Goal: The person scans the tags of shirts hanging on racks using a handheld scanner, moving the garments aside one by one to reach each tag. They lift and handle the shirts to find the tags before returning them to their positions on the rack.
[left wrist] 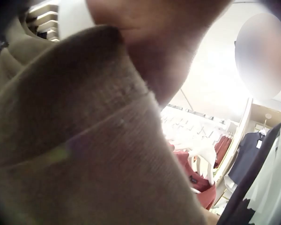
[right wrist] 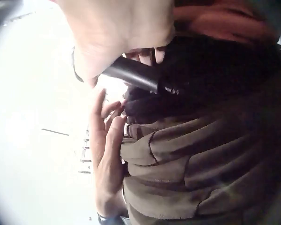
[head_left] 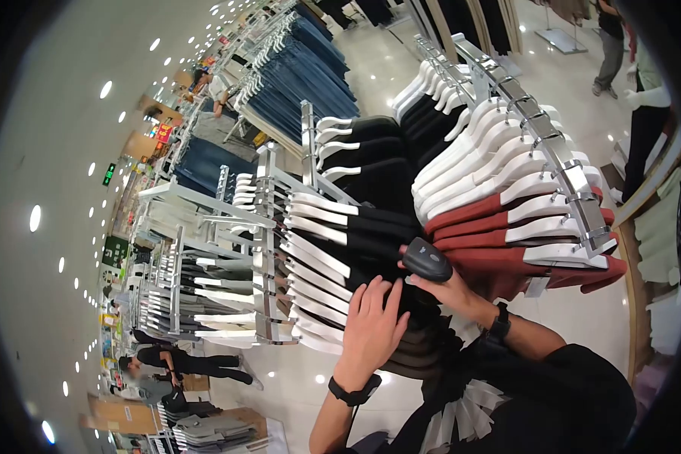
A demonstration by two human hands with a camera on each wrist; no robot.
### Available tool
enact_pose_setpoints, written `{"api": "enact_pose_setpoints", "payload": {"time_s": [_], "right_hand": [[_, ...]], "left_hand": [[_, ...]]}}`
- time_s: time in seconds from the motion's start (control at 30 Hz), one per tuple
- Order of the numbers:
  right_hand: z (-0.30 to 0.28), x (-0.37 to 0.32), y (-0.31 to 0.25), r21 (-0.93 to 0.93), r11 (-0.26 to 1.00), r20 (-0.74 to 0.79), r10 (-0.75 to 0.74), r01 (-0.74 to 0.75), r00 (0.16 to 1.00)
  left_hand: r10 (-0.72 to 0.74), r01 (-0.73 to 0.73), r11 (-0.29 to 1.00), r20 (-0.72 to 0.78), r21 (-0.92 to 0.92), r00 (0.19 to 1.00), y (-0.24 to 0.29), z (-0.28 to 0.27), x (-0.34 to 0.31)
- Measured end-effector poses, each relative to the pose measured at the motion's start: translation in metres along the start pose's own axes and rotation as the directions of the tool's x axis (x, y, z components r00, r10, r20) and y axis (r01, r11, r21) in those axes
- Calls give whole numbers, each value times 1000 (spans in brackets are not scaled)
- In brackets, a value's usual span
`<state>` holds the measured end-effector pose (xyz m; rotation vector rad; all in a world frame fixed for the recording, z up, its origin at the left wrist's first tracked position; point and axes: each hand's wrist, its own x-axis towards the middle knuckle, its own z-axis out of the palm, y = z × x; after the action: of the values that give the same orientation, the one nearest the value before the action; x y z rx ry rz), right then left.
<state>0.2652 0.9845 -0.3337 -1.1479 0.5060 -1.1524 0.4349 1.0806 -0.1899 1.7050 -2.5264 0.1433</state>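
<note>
Scanner (head_left: 427,262) gripped in right hand (head_left: 451,292), left hand (head_left: 371,325) flat on dark garments (head_left: 420,342)

A clothing shop — a chrome rail (head_left: 566,165) of red tops (head_left: 473,227) on white hangers (head_left: 477,163), black tops (head_left: 378,227) beside it, rows of jeans (head_left: 310,68) beyond it.

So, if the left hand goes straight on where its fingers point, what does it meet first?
Probably the black garments on white hangers, which the left hand rests on; the scanner in the right hand lies just beside that line.
</note>
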Motion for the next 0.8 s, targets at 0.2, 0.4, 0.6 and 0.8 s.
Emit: {"api": "enact_pose_setpoints", "payload": {"time_s": [0.2, 0.4, 0.6, 0.8], "right_hand": [[8, -18, -34, 69, 986, 223, 132, -151, 966], [6, -30, -22, 40, 984, 192, 164, -175, 968], [2, -41, -10, 47, 978, 188, 191, -203, 963], [2, -51, -5, -23, 980, 202, 196, -196, 960]], "left_hand": [[-86, 86, 996, -93, -5, 992, 5, -10, 8], [-22, 21, 999, 8, 38, 1000, -2, -1, 13], [-28, 28, 1000, 17, 0, 999, -4, 1, 16], [-35, 34, 999, 31, 22, 999, 2, 3, 12]]}}
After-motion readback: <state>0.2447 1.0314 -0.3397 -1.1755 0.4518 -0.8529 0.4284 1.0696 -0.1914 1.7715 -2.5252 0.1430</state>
